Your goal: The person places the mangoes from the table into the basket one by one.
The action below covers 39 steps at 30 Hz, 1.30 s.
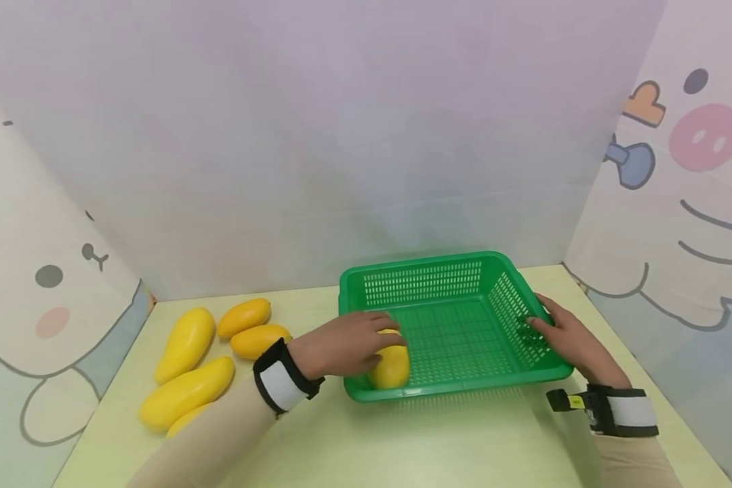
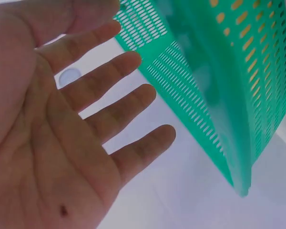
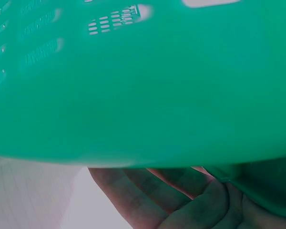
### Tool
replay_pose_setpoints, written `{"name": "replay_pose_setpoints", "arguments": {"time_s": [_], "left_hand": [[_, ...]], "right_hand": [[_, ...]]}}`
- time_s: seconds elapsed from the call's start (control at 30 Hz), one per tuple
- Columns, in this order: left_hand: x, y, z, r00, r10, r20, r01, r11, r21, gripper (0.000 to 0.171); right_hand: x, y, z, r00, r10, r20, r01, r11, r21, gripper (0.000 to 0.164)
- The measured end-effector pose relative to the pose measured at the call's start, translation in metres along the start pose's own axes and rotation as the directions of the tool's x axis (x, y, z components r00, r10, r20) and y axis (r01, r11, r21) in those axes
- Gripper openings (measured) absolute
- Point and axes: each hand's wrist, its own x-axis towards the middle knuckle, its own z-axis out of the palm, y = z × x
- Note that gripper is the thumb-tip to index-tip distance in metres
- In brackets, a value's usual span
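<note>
In the head view, a yellow mango point(image 1: 392, 369) sits in the front left corner of a green plastic basket point(image 1: 457, 390). My left hand point(image 1: 350, 342) reaches over the basket's left rim, its fingers over the top of this mango. Seen from the left wrist, the left hand point(image 2: 81, 105) has its fingers spread and nearly straight, nothing in the palm; yellow shows through the holes of the basket wall point(image 2: 229, 95). My right hand point(image 1: 576, 342) grips the basket's right rim, thumb over the inner side. From the right wrist, its curled fingers point(image 3: 138, 191) show below the green rim point(image 3: 148, 129).
Several more mangoes lie on the light yellow-green table point(image 1: 463, 447) left of the basket, among them a long yellow one point(image 1: 186, 346) and a smaller orange-yellow one point(image 1: 244, 318). Pale cloth walls with cartoon prints enclose the table at the back point(image 1: 366, 135) and both sides.
</note>
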Motion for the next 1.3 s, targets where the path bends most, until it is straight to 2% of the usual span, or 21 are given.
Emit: {"name": "replay_pose_setpoints", "arguments": {"time_s": [0.27, 0.5, 0.63, 0.87, 1.13, 1.3], "left_hand": [[-0.024, 0.002, -0.009, 0.995, -0.062, -0.074, 0.064, 0.997, 0.032, 0.042], [-0.038, 0.001, -0.014, 0.979, -0.085, -0.186, 0.095, 0.994, 0.046, 0.043], [-0.047, 0.000, -0.015, 0.962, -0.095, -0.256, 0.105, 0.994, 0.024, 0.048], [-0.065, -0.006, -0.018, 0.915, -0.148, -0.376, 0.158, 0.987, -0.004, 0.055], [-0.082, -0.010, -0.028, 0.887, -0.174, -0.427, 0.190, 0.982, -0.005, 0.054], [-0.094, -0.014, -0.039, 0.886, -0.184, -0.426, 0.214, 0.977, 0.023, 0.053]], "right_hand": [[0.002, 0.000, 0.000, 1.000, 0.010, -0.001, -0.010, 1.000, 0.000, 0.066], [0.001, 0.000, 0.000, 1.000, 0.014, -0.005, -0.014, 1.000, -0.005, 0.066], [0.001, 0.001, 0.000, 1.000, 0.018, -0.005, -0.018, 1.000, -0.002, 0.066], [0.002, 0.003, 0.001, 1.000, 0.012, 0.000, -0.012, 1.000, -0.010, 0.067], [0.002, 0.003, 0.001, 1.000, 0.014, 0.006, -0.014, 1.000, -0.015, 0.067], [0.004, 0.003, -0.001, 1.000, 0.013, 0.001, -0.013, 0.999, -0.032, 0.067]]}}
